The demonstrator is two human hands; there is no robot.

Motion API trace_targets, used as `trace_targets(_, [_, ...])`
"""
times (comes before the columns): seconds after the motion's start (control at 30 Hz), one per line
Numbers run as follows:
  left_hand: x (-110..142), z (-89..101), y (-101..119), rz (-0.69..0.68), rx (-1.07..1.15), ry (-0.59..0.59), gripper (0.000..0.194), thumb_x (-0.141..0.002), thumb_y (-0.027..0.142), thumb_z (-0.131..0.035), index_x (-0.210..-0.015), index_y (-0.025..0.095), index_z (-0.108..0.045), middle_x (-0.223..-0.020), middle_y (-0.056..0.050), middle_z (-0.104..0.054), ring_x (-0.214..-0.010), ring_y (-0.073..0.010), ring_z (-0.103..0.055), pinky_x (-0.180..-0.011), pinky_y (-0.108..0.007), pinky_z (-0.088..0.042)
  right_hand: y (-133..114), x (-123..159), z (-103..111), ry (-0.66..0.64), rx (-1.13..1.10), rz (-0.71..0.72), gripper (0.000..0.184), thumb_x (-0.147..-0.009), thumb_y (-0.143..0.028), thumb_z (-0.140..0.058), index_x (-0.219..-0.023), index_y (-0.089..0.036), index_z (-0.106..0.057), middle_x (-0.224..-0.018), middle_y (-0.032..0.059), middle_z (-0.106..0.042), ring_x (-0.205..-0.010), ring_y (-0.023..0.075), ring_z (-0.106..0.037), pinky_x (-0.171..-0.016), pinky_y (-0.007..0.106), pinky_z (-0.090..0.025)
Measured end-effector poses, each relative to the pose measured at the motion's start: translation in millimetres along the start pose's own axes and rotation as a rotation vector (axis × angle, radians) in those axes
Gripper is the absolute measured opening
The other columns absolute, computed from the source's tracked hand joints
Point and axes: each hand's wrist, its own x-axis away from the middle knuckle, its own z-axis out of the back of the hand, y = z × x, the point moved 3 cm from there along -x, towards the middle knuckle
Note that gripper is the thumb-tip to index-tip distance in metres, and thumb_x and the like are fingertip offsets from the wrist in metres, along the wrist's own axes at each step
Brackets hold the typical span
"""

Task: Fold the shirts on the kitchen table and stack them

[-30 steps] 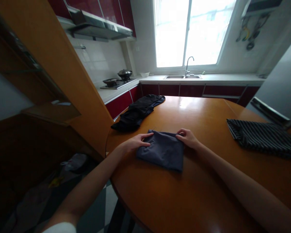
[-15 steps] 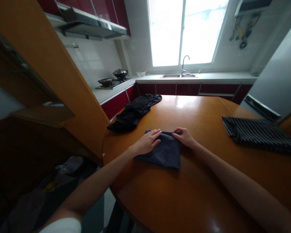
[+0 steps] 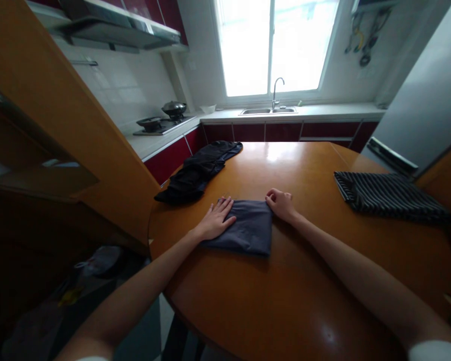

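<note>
A dark blue-grey folded cloth (image 3: 250,228) lies flat on the wooden table in front of me, in a roughly square shape. Across its left side rests my left hand (image 3: 216,220), palm down with the fingers spread. At the far right corner, my right hand (image 3: 281,204) has its fingers curled together on the cloth's edge. The fingertips there are partly hidden. What kind of garment the cloth is does not show.
A crumpled black garment (image 3: 199,173) lies at the table's left edge. On the right is a folded black striped cloth (image 3: 389,195). Behind the round table (image 3: 304,301) are a sink (image 3: 268,111) and a stove with pans (image 3: 163,125). A wooden cabinet (image 3: 108,165) borders the left.
My left hand has slid left over the cloth, its fingers spreading wider. My right hand has curled its fingers at the far right corner. The cloth's top looks smoother, and the view has shifted slightly.
</note>
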Motion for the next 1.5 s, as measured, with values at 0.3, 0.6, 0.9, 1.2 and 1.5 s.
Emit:
trace_targets(0.3, [-1, 1.2, -3, 0.004, -0.007, 0.039, 0.077, -0.099, 0.063, -0.035, -0.161, 0.021, -0.021, -0.168, -0.008, -0.011, -0.155, -0.0303, -0.003, -0.123, -0.051, -0.003, -59, 114, 33, -0.053, 0.030, 0.479, 0.053, -0.089, -0.035, -0.058, -0.140, -0.022, -0.051, -0.141, 0.0140, -0.053, -0.132, 0.0304, -0.045, -0.110, 0.047, -0.032])
trace_targets(0.6, [-1, 0.7, -3, 0.002, -0.016, 0.038, 0.076, -0.099, 0.061, -0.036, -0.161, 0.021, -0.021, -0.168, -0.008, -0.011, -0.155, -0.0303, -0.005, -0.123, -0.052, -0.003, -76, 142, 10, -0.140, 0.144, 0.483, 0.085, -0.067, -0.015, -0.058, -0.150, -0.021, -0.042, -0.155, 0.0149, -0.039, -0.144, 0.0354, -0.028, -0.116, 0.056, -0.026])
trace_targets(0.9, [1, 0.9, 0, 0.016, -0.017, 0.071, 0.072, -0.100, 0.058, -0.036, -0.161, 0.023, -0.024, -0.168, -0.008, -0.014, -0.155, -0.0303, -0.006, -0.123, -0.052, -0.005, -71, 143, 14, -0.140, 0.305, 0.520, 0.083, -0.070, 0.001, -0.046, -0.151, -0.016, -0.043, -0.159, 0.0136, -0.039, -0.151, 0.0300, -0.024, -0.121, 0.054, -0.020])
trace_targets(1.2, [10, -14.4, 37, 0.162, -0.057, 0.160, 0.070, -0.101, 0.055, -0.036, -0.159, 0.015, -0.028, -0.167, -0.015, -0.015, -0.154, -0.0407, -0.003, -0.118, -0.066, -0.001, -31, 123, 45, -0.277, 0.463, 0.707, 0.081, -0.077, 0.004, -0.042, -0.154, -0.020, -0.042, -0.166, 0.0097, -0.023, -0.155, 0.0266, -0.012, -0.123, 0.055, -0.018])
trace_targets(1.5, [21, -10.3, 117, -0.514, -0.112, -0.059, 0.070, -0.104, 0.052, -0.037, -0.161, 0.018, -0.017, -0.167, -0.011, -0.018, -0.155, -0.0250, -0.013, -0.124, -0.045, -0.014, -28, 129, 56, -0.475, 0.129, 0.649, 0.066, -0.086, -0.013, -0.051, -0.151, -0.022, -0.045, -0.161, 0.0104, -0.036, -0.153, 0.0256, -0.022, -0.124, 0.055, -0.013])
